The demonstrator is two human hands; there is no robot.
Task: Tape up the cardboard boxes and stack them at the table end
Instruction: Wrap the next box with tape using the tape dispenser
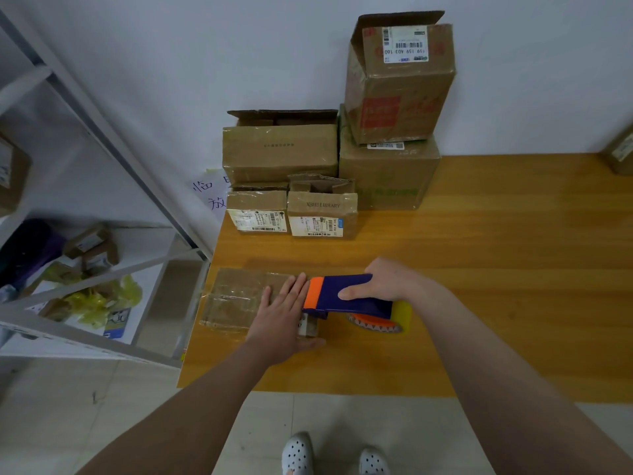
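Presently, the low brown cardboard box point(236, 296) under work lies at the near left corner of the orange-brown wooden table point(496, 269), its left end close to the table edge. Its top is covered in wrinkled clear tape.

The left hand point(286, 315) lies flat on the box's right end, fingers straight and held together, pressing down. The right hand point(383, 281) is curled round the blue-and-orange plastic tape dispenser point(346, 296), whose orange nose meets the left fingertips at the box's right edge. The yellowish tape roll point(402, 315) trails behind, over the table.

Risks noted:
- The box is light and sits near the edge. A pull on the dispenser with the left hand eased could slide or tip it off.
- The left fingers sit directly ahead of the dispenser's nose and could be caught or taped over.
- A skewed stroke would add creases.
- At the far end, the tall open-flapped carton point(400, 87) sits tilted atop the stack, so added boxes could unsettle it.
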